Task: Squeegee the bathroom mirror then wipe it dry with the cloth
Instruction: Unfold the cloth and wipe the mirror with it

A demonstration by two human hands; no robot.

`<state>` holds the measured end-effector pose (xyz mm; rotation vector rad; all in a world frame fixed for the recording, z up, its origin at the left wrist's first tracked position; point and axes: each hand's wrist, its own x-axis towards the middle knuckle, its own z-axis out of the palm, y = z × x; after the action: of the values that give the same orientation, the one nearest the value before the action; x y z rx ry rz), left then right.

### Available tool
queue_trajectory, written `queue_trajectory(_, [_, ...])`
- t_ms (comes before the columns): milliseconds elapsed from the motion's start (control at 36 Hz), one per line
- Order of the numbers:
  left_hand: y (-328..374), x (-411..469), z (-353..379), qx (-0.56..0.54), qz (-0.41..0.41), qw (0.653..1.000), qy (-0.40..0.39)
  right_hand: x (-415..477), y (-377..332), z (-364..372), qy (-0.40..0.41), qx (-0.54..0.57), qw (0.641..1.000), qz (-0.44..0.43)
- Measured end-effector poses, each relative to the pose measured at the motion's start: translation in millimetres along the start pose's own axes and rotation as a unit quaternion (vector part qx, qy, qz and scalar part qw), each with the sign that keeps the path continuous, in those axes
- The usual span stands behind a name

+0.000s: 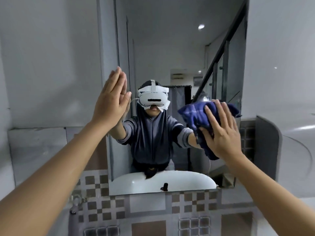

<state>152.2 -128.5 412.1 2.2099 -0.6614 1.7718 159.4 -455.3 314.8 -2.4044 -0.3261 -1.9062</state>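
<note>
Drying is judged underway: the cloth [199, 114] is pressed to the mirror [170, 57] beneath the spread right hand [221, 135]; wiping strokes are needed.

Below my reach, a band of brown, grey and white checkered tiles [95, 183] runs across the bottom of the frame, with a metal tap [75, 204] sticking out at lower left. A plain grey wall [51, 65] fills the upper left, and a grey round-topped panel [265, 147] stands at middle right.
</note>
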Motion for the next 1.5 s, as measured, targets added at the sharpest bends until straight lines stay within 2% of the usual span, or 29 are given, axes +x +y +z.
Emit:
queue_trajectory(83, [0, -6, 4, -0.004, -0.005, 1.000, -0.007, -13, -5, 6, 0.048, 0.097, 0.979, 0.170])
queue_trajectory(194, [-5, -16, 10, 0.016, 0.000, 1.000, -0.017, -28, -54, 17, 0.094, 0.181, 0.887, 0.414])
queue_trajectory(250, [-4, -20, 8, 0.022, -0.001, 1.000, -0.018, -32, -86, 22, 0.118, 0.187, 0.855, 0.468])
queue_trajectory(306, [-4, -24, 4, 0.029, 0.008, 0.999, -0.022, -36, -118, 29, 0.115, 0.193, 0.859, 0.461])
queue_trajectory(417, [-4, -27, -3, 0.032, 0.007, 0.999, -0.040, -40, -171, 39, 0.078, 0.198, 0.895, 0.392])
queue_trajectory(528, [-2, -28, -9, 0.025, 0.009, 0.999, -0.045, -41, -211, 44, 0.031, 0.181, 0.944, 0.273])
queue_trajectory(583, [-2, -30, -11, 0.015, 0.007, 0.999, -0.052, -47, -221, 44, -0.009, 0.165, 0.968, 0.187])
queue_trajectory(667, [-3, -38, -10, 0.012, 0.006, 0.998, -0.054, -60, -216, 43, -0.065, 0.137, 0.989, -0.003])
queue_trajectory(750, [-3, -45, -6, 0.019, 0.008, 0.998, -0.051, -65, -188, 44, -0.089, 0.087, 0.969, -0.214])
queue_trajectory(806, [-1, -48, -3, 0.025, 0.003, 0.998, -0.049, -64, -161, 45, -0.100, 0.060, 0.944, -0.310])
queue_trajectory(861, [0, -48, -1, 0.033, 0.001, 0.999, -0.043, -62, -132, 43, -0.109, 0.042, 0.925, -0.363])
queue_trajectory(917, [1, -48, 1, 0.039, -0.003, 0.998, -0.043, -63, -104, 38, -0.105, 0.020, 0.921, -0.374])
queue_trajectory(972, [2, -48, 2, 0.042, -0.007, 0.998, -0.044, -65, -78, 31, -0.092, 0.007, 0.936, -0.340])
queue_trajectory(1056, [4, -48, 2, 0.039, -0.008, 0.998, -0.038, -80, -42, 22, -0.096, -0.013, 0.970, -0.224])
queue_trajectory(1111, [7, -47, 2, 0.035, -0.013, 0.999, -0.032, -95, -24, 18, -0.107, -0.004, 0.989, -0.100])
queue_trajectory(1167, [8, -48, 4, 0.031, -0.019, 0.999, -0.026, -111, -16, 16, -0.104, 0.041, 0.992, 0.059])
queue_trajectory(1250, [11, -51, 8, 0.022, -0.034, 0.999, -0.011, -130, -23, 20, -0.063, 0.107, 0.956, 0.266])
queue_trajectory(1333, [15, -54, 9, 0.006, -0.044, 0.999, -0.001, -140, -47, 28, -0.003, 0.161, 0.904, 0.397])
queue_trajectory(1417, [16, -60, 8, -0.021, -0.056, 0.998, 0.013, -139, -76, 36, 0.052, 0.194, 0.857, 0.475])
queue_trajectory(1500, [16, -72, 6, -0.044, -0.065, 0.996, 0.037, -139, -102, 44, 0.073, 0.197, 0.846, 0.490])
